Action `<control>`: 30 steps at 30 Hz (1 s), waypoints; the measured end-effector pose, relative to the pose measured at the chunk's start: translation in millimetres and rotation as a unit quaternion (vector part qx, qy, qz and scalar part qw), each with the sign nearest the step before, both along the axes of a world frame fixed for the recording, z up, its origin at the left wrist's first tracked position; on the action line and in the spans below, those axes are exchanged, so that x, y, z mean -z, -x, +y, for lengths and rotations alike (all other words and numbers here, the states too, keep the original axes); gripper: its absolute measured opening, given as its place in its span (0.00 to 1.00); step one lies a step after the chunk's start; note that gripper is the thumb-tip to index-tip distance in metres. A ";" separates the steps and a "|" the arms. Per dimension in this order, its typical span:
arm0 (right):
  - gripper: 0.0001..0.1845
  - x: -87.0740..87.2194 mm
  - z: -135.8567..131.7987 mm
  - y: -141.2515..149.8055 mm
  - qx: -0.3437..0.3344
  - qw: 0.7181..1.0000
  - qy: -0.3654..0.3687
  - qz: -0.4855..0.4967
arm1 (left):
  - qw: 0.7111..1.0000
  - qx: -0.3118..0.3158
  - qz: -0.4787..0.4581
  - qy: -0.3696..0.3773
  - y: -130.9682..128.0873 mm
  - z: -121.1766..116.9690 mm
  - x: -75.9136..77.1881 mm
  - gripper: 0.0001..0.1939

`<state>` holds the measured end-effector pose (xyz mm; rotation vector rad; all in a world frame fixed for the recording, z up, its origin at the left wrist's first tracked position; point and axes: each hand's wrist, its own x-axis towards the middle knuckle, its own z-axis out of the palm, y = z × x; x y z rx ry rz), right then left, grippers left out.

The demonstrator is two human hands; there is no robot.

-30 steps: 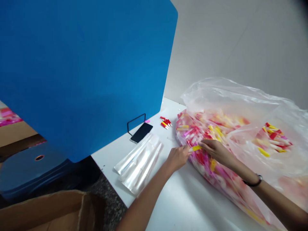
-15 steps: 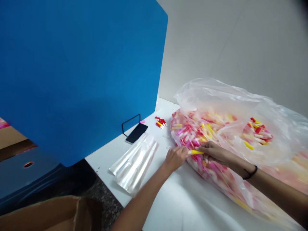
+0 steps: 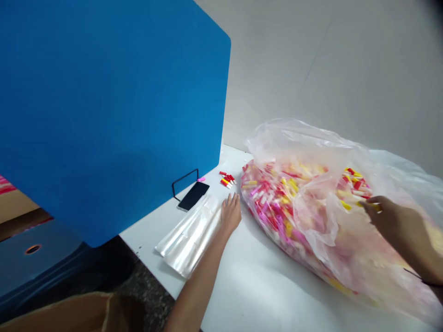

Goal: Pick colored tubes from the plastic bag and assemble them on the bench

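My left hand (image 3: 231, 212) rests open on the white table, fingers extended, at the edge of the clear plastic sleeves (image 3: 188, 240). At the right, my right hand (image 3: 394, 219) is over the opening of a big translucent bag (image 3: 311, 240). Its fingers pinch a small yellow plastic tube (image 3: 375, 206), partly hidden by them. Through the bag show many small red, yellow, pink and white tubes; some lie bare in its opening (image 3: 358, 186). A few red, yellow and white tubes (image 3: 227, 180) lie on the table beyond my left hand.
A black phone (image 3: 194, 196) lies by a black wire stand (image 3: 185, 182). A tall blue panel (image 3: 114, 115) rises along the table's left side. Below at the left is an open cardboard box (image 3: 69, 313). A grey wall (image 3: 294, 60) stands behind the bag.
My hands have separated. The left let go of the yellow-and-white tube and moved left to the sleeves; the right moved right to the bag's opening with a yellow tube. The view shifted slightly.
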<state>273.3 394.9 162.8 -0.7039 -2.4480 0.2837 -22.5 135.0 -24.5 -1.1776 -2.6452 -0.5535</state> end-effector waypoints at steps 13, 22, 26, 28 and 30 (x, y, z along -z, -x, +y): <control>0.18 35.7 -171.1 258.6 -0.229 0.948 0.016 -0.220 | 0.999 -0.034 -0.031 0.016 -12.1 1.7 4.7 0.11; 0.19 135.5 -177.3 393.1 -0.194 0.925 -0.059 -0.321 | 0.992 -0.017 -0.125 0.005 -19.9 5.2 9.8 0.10; 0.17 141.9 -176.0 385.5 -0.197 0.920 -0.044 -0.337 | 0.986 -0.038 -0.161 -0.024 -22.2 -4.0 5.0 0.10; 0.16 138.4 -175.6 374.8 -0.206 0.918 -0.024 -0.338 | 0.982 -0.052 -0.176 -0.049 -24.3 -9.3 1.6 0.11; 0.16 131.3 -174.6 360.5 -0.209 0.924 0.002 -0.322 | 0.976 -0.067 -0.193 -0.081 -26.2 -13.5 -1.2 0.12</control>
